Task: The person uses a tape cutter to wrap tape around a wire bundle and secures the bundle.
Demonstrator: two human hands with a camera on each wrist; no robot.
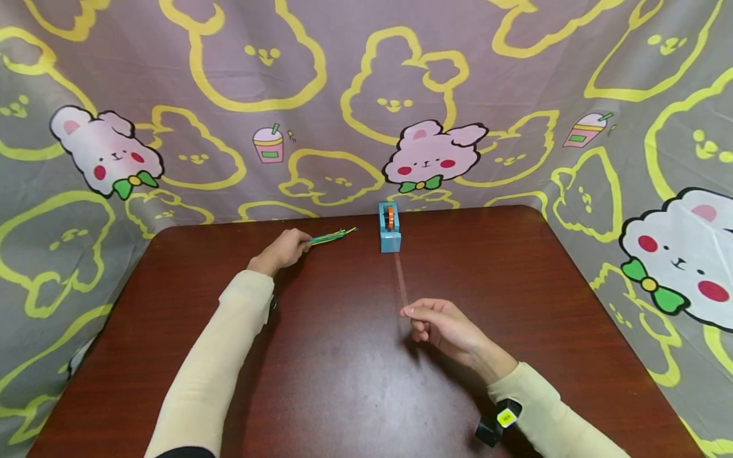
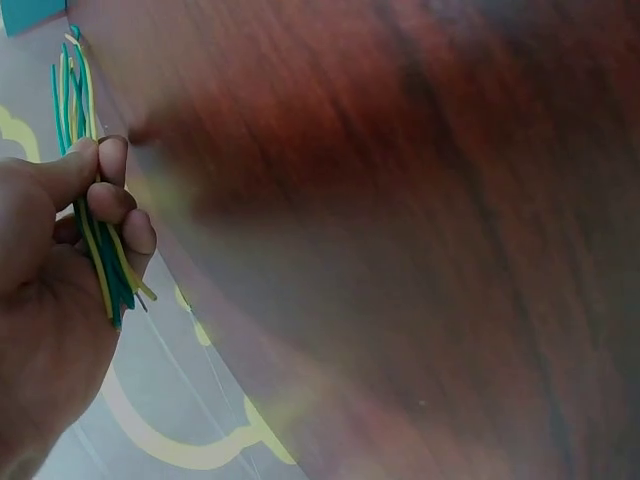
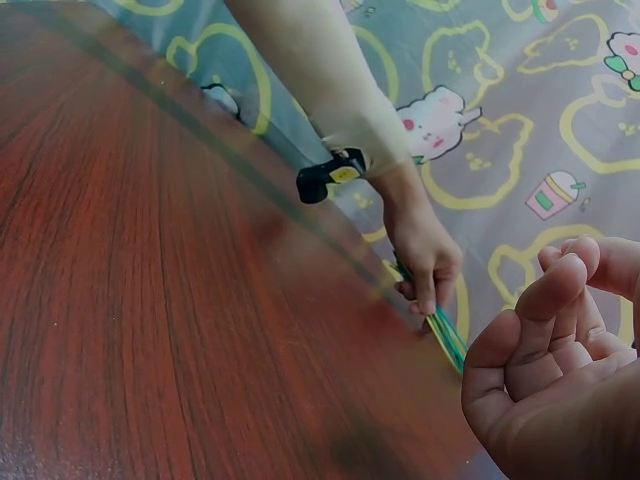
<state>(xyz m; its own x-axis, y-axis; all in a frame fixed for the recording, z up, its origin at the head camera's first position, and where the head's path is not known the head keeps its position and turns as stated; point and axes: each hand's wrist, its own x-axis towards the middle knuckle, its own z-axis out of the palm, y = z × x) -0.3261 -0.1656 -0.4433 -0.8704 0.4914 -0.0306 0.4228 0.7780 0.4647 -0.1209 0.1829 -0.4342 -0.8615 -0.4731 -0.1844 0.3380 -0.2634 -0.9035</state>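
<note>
Tape (image 1: pixel 401 280) stretches from the dispenser (image 1: pixel 390 241), by the middle of the table's (image 1: pixel 321 381) far edge, toward the near edge; the right hand (image 1: pixel 449 331) pinches its end between thumb and finger. The left hand (image 1: pixel 282 249), fingers curled, grips wires (image 1: pixel 329 238) near the far edge, left of the dispenser and apart from it.
</note>
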